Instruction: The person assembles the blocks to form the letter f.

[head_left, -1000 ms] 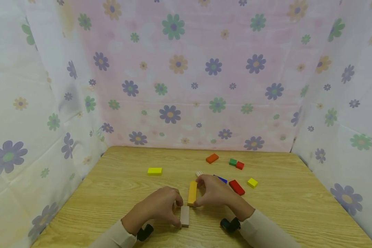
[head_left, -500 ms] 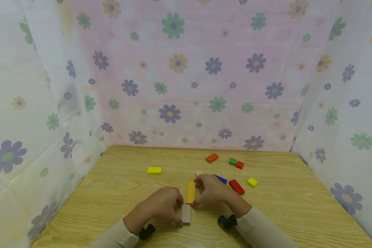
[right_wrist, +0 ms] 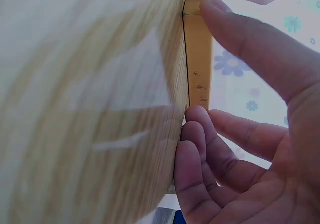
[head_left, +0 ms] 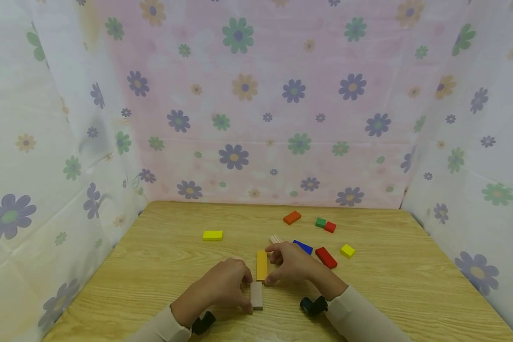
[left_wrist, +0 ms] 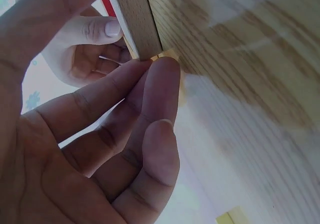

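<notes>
A plain wooden block point(head_left: 256, 295) lies flat on the wood-grain table point(head_left: 162, 270), lengthwise away from me. My left hand point(head_left: 224, 285) holds it from the left, thumb at its near end and fingertips at its far end. Just beyond, an orange-yellow block point(head_left: 261, 266) lies almost in line with it, the two ends meeting with a small sideways offset. My right hand point(head_left: 292, 262) grips this block by its ends from the right. In the right wrist view, the thumb point(right_wrist: 245, 34) is at the end beside the plain block, with fingertips around the other end.
Right of the right hand lie a blue block point(head_left: 302, 247), a red block point(head_left: 326, 257) and a small yellow one point(head_left: 347, 251). Farther back are orange point(head_left: 292, 217), green point(head_left: 321, 223) and small red point(head_left: 330, 227) blocks. A yellow block point(head_left: 213, 235) lies left; pale ridged pieces point(head_left: 275, 239) sit behind the right hand.
The orange-yellow block has slid slightly left with my right hand. The plain block has shifted a little forward and right with my left hand. The other blocks stay where they were.
</notes>
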Motion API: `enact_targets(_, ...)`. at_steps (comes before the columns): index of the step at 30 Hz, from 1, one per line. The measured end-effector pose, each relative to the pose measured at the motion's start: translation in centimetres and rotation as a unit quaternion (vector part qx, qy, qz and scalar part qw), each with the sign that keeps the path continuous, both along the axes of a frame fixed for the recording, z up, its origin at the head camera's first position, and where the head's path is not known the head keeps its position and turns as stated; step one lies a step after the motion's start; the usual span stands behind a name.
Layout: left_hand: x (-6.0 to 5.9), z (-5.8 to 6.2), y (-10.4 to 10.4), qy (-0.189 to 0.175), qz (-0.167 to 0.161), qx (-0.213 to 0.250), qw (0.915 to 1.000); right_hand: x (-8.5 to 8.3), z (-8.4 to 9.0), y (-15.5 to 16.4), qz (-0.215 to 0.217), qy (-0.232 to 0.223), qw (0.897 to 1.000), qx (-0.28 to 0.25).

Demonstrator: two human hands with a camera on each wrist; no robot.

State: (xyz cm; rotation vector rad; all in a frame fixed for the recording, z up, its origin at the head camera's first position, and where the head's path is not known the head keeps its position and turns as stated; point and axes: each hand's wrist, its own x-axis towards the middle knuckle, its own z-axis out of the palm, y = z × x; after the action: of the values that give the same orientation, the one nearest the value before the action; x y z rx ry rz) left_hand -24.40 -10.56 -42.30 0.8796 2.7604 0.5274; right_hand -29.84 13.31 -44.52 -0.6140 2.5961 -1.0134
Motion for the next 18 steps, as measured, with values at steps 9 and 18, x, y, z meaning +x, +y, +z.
enact_targets(9, 0.14, 0.21, 0.33, -0.008, 0.011, 0.007, 0.9999, 0.19, -0.14, -0.27, -0.003, 0.012, 1.0, 0.013)
enact_targets(18, 0.27, 0.31, 0.38, -0.01, 0.015, 0.006, 0.9998, 0.29, -0.04, -0.65, -0.001, 0.021, 0.999, 0.026)
